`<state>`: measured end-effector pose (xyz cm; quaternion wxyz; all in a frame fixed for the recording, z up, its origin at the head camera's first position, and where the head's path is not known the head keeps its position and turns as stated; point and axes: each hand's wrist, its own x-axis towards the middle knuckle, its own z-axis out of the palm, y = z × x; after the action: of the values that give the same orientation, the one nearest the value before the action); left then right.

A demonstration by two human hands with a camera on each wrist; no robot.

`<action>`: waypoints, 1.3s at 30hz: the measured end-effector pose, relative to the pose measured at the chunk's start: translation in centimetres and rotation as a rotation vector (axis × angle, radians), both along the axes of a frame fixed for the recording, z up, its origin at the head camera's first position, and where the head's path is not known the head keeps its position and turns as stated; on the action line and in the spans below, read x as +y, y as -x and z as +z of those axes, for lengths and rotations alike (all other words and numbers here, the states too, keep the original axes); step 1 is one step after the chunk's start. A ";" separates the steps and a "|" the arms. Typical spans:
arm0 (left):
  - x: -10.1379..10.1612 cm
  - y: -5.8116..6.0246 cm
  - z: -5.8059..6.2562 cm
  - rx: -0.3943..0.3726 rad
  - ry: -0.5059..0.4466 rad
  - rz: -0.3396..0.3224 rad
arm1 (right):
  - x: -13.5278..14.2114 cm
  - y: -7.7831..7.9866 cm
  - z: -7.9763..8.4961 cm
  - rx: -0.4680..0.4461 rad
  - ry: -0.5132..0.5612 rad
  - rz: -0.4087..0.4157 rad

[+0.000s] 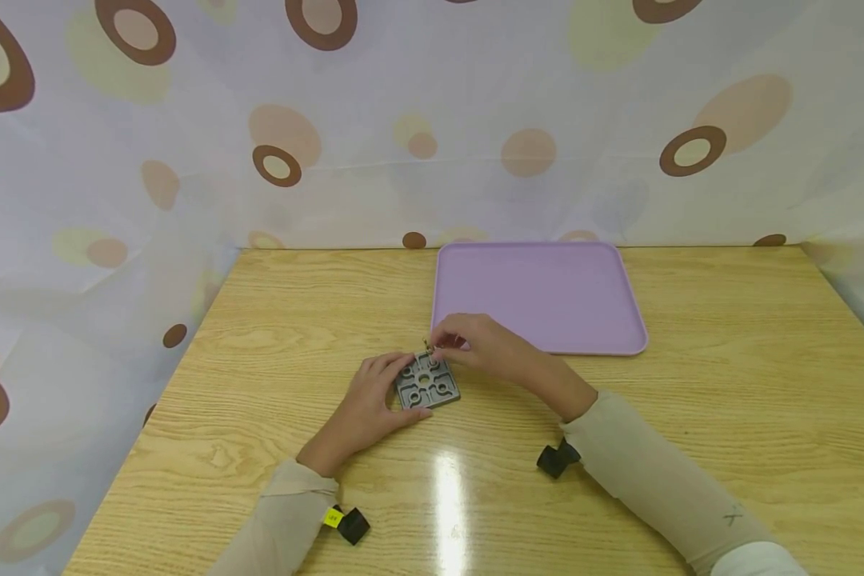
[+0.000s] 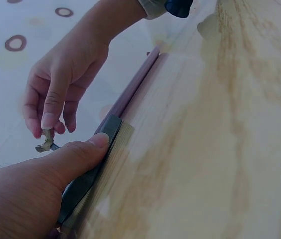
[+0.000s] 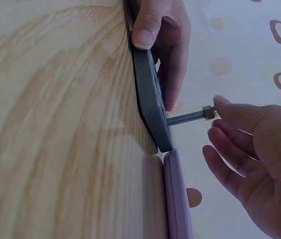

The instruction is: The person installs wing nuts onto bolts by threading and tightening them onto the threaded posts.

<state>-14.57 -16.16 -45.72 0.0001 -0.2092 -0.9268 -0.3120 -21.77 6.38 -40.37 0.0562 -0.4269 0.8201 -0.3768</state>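
A square grey metal plate (image 1: 424,379) with a centre hole and several round bosses lies on the wooden table. My left hand (image 1: 366,408) grips it by its edges, thumb on the near side and fingers on the far left. From the plate's far corner a threaded bolt (image 3: 186,118) stands up, with a small brass-coloured nut (image 3: 209,112) at its free end. That nut (image 2: 46,142) shows a wing-like lobe in the left wrist view. My right hand (image 1: 486,346) pinches the nut between thumb and forefinger, its other fingers loosely bent. The forefinger's contact is partly hidden.
Just beyond the plate, a lilac tray (image 1: 540,292) lies at the back of the wooden table (image 1: 295,312), partly behind my right hand. A patterned cloth (image 1: 475,192) hangs along the back and sides. Black wrist mounts (image 1: 558,458) sit at both sleeves.
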 end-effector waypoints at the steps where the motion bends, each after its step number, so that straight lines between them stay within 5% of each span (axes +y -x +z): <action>1: 0.0 0.0 0.0 0.001 0.000 0.000 | 0.0 0.0 0.0 0.002 0.000 -0.001; 18: 0.1 0.0 0.2 0.011 0.017 -0.004 | -0.3 0.0 -0.7 0.089 0.021 0.035; 39: 0.1 0.0 0.0 -0.003 0.024 0.009 | 0.2 -0.1 0.0 0.062 -0.052 -0.066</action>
<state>-14.61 -16.09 -45.77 -0.0022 -0.2044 -0.9314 -0.3011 -21.65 6.57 -40.35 0.0295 -0.4093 0.8447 -0.3437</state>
